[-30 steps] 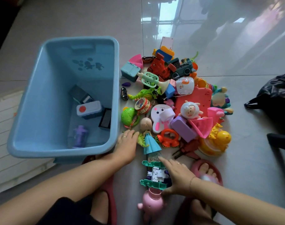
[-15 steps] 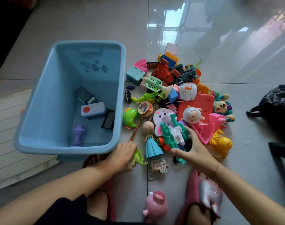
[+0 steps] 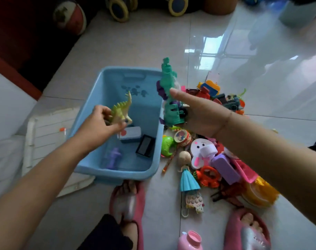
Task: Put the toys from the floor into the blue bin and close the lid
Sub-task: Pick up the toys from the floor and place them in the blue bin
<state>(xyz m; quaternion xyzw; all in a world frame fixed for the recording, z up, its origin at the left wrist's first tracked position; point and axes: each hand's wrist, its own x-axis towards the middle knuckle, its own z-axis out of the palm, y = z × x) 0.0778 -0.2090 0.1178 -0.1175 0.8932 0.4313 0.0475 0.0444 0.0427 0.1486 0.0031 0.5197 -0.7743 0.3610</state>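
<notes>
Blue bin [image 3: 117,175] sat lidless on the floor [image 3: 162,210] beside the toy pile [image 3: 223,165]. Our left grip [image 3: 97,125] pinched a green dinosaur [image 3: 120,112] over it. Our right grip [image 3: 202,114] clutched a tall teal toy [image 3: 169,82] at the bin's side, where we feared it could snag.

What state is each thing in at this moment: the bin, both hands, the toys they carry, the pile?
blue bin, open, no lid on it, a few toys on its bottom.
left hand, grips the green dinosaur above the bin.
green dinosaur, in the air over the bin's inside.
right hand, holds the teal toy by the bin's right rim.
teal toy, in the air, upright.
toy pile, on the floor right of the bin.
</notes>
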